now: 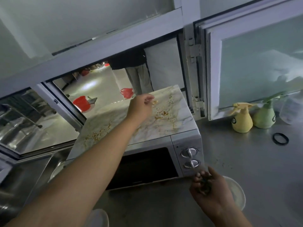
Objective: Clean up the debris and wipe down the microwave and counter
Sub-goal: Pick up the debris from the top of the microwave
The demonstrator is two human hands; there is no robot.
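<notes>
Head cam, looking down at a steel surface (242, 161) w/ microwave (147, 161) set against a window.

Microwave: silver body, dark door glass, two knobs (189, 157) stacked on the right panel. Top is covered by a marbled sheet (172, 122). Orange-brown debris (161, 112) is scattered over the sheet, densest near its right rear; a second patch sits near the left front edge. A few specks also lie on the surface to the right of the microwave.

Left hand (141, 106): arm stretched across the microwave top, hand over the rear part of the sheet, fingers curled w/ tips drawn together beside a pale crumb (155, 102). Whether it actually pinches anything: cannot tell, blur.

Right hand (208, 185): low, at the microwave's front right corner, just below the lower knob. Palm up and cupped, fingers curled round a dark clump of collected bits (205, 184).

A white plate (237, 190) is partly hidden under the right hand; another white dish rim (100, 217) shows at the bottom edge.

Right rear of the surface: yellow spray bottle (241, 120) and green spray bottle (264, 115), touching side by side; a black ring (280, 139) lies in front of them, apart.

Through the window: red buckets (81, 104) on a floor, a person's legs (139, 79).
</notes>
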